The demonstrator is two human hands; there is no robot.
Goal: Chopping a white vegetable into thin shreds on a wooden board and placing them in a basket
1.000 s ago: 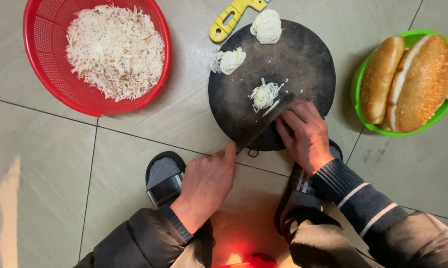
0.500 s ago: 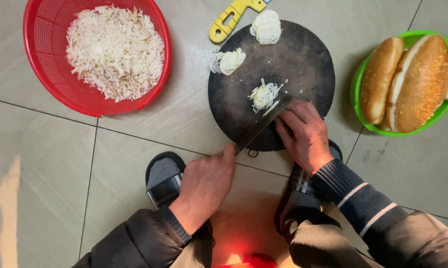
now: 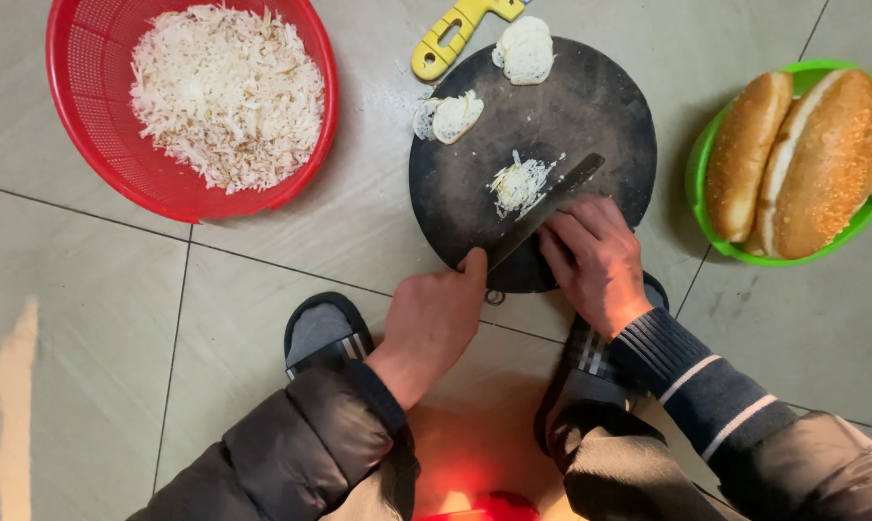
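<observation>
A round dark cutting board point(image 3: 590, 106) lies on the tiled floor. My left hand point(image 3: 436, 318) grips the handle of a dark knife point(image 3: 552, 203) at the board's near edge. The blade lies flat across the board beside a small pile of white shreds point(image 3: 520, 181). My right hand point(image 3: 595, 259) rests on the board with its fingertips pressed on the blade. Two stacks of white bread slices point(image 3: 527, 48) point(image 3: 447, 116) sit at the board's far and left edges.
A red basket point(image 3: 98, 145) holding white shredded bread stands at the far left. A green bowl point(image 3: 706, 174) with long bread loaves point(image 3: 817, 164) is on the right. A yellow tool point(image 3: 445, 34) lies beyond the board. My slippered feet point(image 3: 322, 333) are below.
</observation>
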